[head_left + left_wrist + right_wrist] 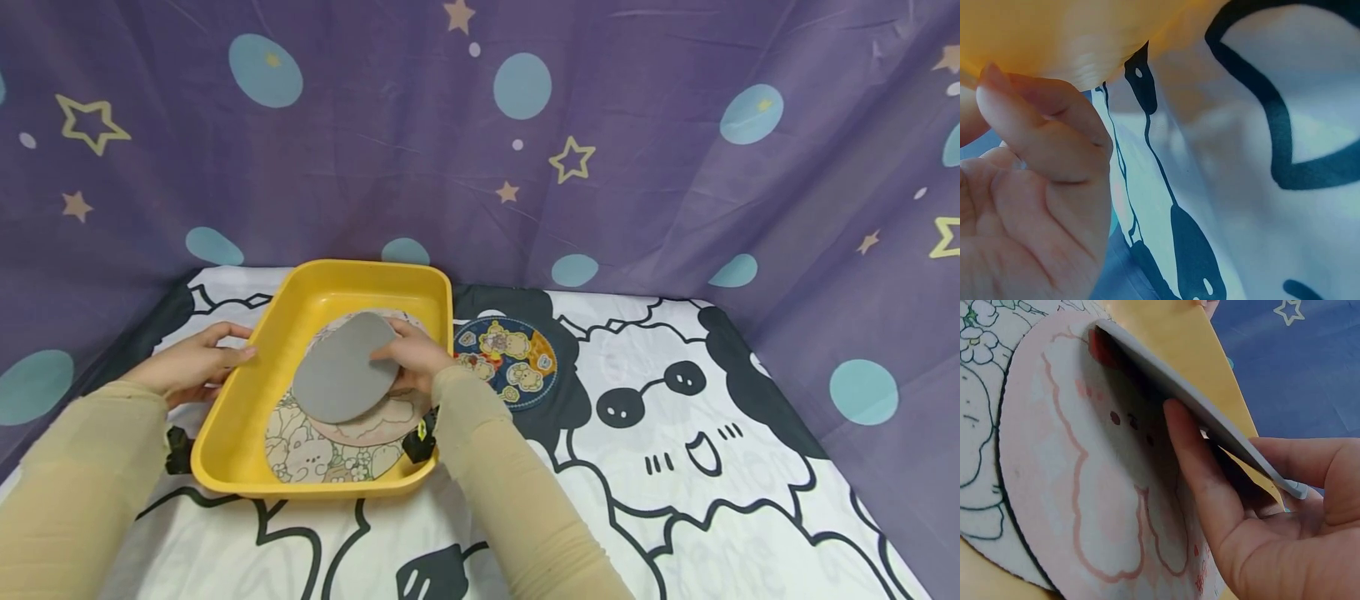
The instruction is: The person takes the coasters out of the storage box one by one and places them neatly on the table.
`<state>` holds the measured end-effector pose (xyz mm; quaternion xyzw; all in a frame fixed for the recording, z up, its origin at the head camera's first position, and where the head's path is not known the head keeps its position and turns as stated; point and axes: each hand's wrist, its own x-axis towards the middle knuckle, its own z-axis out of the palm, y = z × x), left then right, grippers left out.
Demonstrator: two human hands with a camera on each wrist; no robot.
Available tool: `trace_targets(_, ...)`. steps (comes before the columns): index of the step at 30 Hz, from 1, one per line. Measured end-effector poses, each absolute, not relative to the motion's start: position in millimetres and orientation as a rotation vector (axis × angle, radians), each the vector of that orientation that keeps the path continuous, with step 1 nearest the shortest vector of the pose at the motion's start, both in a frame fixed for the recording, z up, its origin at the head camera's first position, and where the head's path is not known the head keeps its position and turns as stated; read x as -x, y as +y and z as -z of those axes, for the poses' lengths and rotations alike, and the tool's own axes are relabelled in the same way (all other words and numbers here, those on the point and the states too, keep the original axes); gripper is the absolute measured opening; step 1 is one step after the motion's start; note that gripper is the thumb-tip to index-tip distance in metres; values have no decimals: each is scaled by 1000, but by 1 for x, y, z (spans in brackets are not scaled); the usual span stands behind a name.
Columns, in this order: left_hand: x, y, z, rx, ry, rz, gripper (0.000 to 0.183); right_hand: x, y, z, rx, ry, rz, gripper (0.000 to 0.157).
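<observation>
A yellow tray [232,433] lies on the patterned cloth, left of centre in the head view. My left hand [198,360] holds its left rim; in the left wrist view the fingers [1029,125] bend against its wall. My right hand [416,354] pinches a round mat [341,375], thumb on its plain grey back and fingers beneath. The mat tilts over the tray, its lower face mostly hidden in shadow. Below it lies a pink round mat with a bunny drawing [1110,519], overlapping a larger round mat with line-drawn animals and flowers [300,454] on the tray's floor.
Right of the tray, a dark blue round mat with cartoon figures [525,367] lies on the white and black cartoon cloth [675,483]. A purple curtain [420,167] with stars and dots hangs behind and along the sides.
</observation>
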<state>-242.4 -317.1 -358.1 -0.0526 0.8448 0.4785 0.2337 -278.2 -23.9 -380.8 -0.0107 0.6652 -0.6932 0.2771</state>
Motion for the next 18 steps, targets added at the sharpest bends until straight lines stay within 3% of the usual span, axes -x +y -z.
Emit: trace_targets(18, 242, -317, 358, 158, 2323, -1304, 67, 278, -21, 379, 56, 1676, 1955, 69)
